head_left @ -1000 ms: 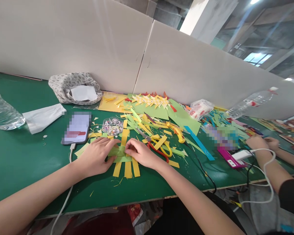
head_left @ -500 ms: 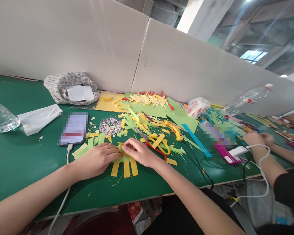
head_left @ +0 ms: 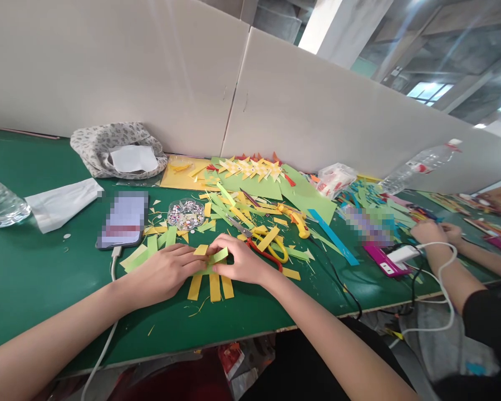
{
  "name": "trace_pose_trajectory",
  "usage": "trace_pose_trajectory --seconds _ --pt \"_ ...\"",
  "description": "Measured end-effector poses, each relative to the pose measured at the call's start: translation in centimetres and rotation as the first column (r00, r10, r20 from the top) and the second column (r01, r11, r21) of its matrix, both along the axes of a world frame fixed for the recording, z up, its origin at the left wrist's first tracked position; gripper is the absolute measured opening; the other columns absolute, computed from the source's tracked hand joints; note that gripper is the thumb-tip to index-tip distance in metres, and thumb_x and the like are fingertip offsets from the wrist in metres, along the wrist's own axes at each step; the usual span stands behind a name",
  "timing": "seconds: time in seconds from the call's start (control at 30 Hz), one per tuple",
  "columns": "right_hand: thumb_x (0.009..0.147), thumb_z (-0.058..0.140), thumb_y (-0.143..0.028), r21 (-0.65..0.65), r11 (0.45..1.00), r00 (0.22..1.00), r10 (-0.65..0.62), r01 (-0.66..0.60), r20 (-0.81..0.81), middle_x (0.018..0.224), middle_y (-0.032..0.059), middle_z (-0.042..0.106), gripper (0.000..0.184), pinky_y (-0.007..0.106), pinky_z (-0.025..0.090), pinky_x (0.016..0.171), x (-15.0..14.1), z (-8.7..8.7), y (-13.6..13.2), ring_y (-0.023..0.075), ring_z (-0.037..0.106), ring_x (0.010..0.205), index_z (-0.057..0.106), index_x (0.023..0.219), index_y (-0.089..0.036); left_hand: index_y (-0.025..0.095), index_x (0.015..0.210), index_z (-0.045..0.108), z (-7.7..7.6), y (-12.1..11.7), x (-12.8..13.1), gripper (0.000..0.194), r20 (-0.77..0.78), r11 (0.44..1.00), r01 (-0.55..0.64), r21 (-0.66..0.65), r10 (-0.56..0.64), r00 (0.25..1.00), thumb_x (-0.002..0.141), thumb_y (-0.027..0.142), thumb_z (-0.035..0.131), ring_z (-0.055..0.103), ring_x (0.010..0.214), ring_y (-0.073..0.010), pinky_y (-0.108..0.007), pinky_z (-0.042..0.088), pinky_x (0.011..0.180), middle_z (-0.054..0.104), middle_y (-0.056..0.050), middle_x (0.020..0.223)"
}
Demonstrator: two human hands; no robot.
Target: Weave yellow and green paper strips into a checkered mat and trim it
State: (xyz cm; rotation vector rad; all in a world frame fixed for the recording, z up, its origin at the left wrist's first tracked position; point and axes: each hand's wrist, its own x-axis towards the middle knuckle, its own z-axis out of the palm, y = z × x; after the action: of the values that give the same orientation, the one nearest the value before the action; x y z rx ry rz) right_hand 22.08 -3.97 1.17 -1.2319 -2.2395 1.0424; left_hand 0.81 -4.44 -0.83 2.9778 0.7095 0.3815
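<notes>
Head view: green strip [head_left: 219, 256] now juts out at the right hand [head_left: 241, 262].

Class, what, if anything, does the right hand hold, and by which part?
The right hand is at one end of a green strip; whether it grips cannot be told.

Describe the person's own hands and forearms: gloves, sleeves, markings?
Left hand and right hand: bare, no gloves, rings or watch visible. Left forearm and right forearm: no sleeve or marking in view. White cable under the left forearm runs to the phone.
</notes>
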Motion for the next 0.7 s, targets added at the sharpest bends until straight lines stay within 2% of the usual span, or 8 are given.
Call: trace_pose_trajectory --seconds 0.1,0.17,0.23,0.3,0.4,0.53,0.63,0.7 --pt "0.07 0.056 -0.011 -0.018 1.0 1.0 -0.008 0.008 -0.026 0.09 0.0015 0.054 0.016 0.028 0.043 0.072 0.2 0.1 0.1 0.0144 0.053 0.082 0.055 0.084 -0.02 0.021 0.106 0.054 -0.1 0.0 -0.1 0.034 -0.001 1.0 -0.012 -0.007 0.012 1.0 0.083 0.005 0.035 0.057 0.09 -0.0208 -0.035 0.046 0.078 0.062 -0.007 0.098" --pt "0.074 0.057 -0.02 -0.033 0.999 0.998 -0.039 0.037 -0.057 0.089 0.0018 0.055 0.008 0.029 0.045 0.073 0.2 -0.1 0.1 0.0145 0.053 0.082 0.054 0.082 -0.02 0.023 0.107 0.055 -0.2 -0.1 -0.1 0.037 0.0 1.0 -0.017 -0.008 0.017 1.0 0.081 0.004 0.037 0.057 0.094 -0.0213 -0.036 0.046 0.081 0.062 -0.007 0.1" --pt "0.075 0.059 -0.029 -0.005 0.996 0.993 -0.086 0.086 -0.078 0.086 0.0019 0.055 0.011 0.029 0.046 0.072 0.2 -0.4 0.1 0.0141 0.053 0.078 0.054 0.081 -0.02 0.024 0.107 0.056 -0.2 -0.1 -0.1 0.038 0.007 1.0 -0.011 -0.007 0.011 1.0 0.08 0.003 0.039 0.056 0.098 -0.0215 -0.036 0.046 0.084 0.062 -0.006 0.102" --pt "0.074 0.06 -0.026 0.059 0.991 0.99 -0.115 0.12 -0.084 0.084 0.0016 0.054 0.014 0.028 0.047 0.069 0.1 -0.8 0.1 0.0132 0.052 0.075 0.054 0.085 -0.02 0.023 0.108 0.055 -0.2 0.0 -0.1 0.038 0.017 1.0 0.0 0.001 0.0 1.0 0.08 0.003 0.038 0.056 0.099 -0.0212 -0.037 0.046 0.085 0.062 -0.006 0.103" --pt "0.073 0.058 -0.014 0.14 0.986 0.994 -0.084 0.094 -0.072 0.085 0.0013 0.051 0.026 0.026 0.047 0.069 0.0 -1.2 0.0 0.0119 0.052 0.073 0.055 0.098 -0.022 0.02 0.102 0.057 -0.2 0.0 -0.1 0.032 0.062 1.0 0.003 0.022 -0.004 0.998 0.083 0.005 0.036 0.058 0.095 -0.02 -0.035 0.046 0.083 0.063 -0.007 0.1" --pt "0.075 0.051 -0.008 0.169 0.984 0.999 -0.047 0.05 -0.024 0.087 0.0022 0.051 0.024 0.026 0.048 0.07 0.0 -1.4 -0.1 0.0114 0.053 0.073 0.062 0.092 -0.022 0.018 0.081 0.059 -0.2 0.1 -0.3 0.018 0.16 0.985 -0.169 0.038 0.161 0.974 0.082 0.014 0.042 0.059 0.079 -0.0195 -0.035 0.048 0.073 0.064 -0.005 0.081" --pt "0.076 0.048 -0.007 0.193 0.981 0.999 -0.039 0.035 0.016 0.088 0.0035 0.052 0.024 0.028 0.048 0.07 0.0 -1.4 -0.2 0.0124 0.055 0.074 0.065 0.087 -0.02 0.018 0.086 0.06 -0.3 0.2 -0.5 0.014 0.215 0.96 -0.276 0.055 0.258 0.942 0.078 0.02 0.048 0.059 0.08 -0.0221 -0.037 0.049 0.07 0.065 -0.006 0.083" --pt "0.077 0.047 -0.007 0.21 0.977 0.999 -0.037 0.028 0.037 0.089 0.0042 0.053 0.024 0.028 0.048 0.07 -0.1 -1.5 -0.3 0.0129 0.055 0.074 0.065 0.087 -0.02 0.019 0.094 0.061 -0.3 0.3 -0.5 0.021 0.224 0.966 -0.249 0.062 0.23 0.947 0.078 0.019 0.048 0.059 0.087 -0.0228 -0.038 0.049 0.074 0.065 -0.007 0.091"
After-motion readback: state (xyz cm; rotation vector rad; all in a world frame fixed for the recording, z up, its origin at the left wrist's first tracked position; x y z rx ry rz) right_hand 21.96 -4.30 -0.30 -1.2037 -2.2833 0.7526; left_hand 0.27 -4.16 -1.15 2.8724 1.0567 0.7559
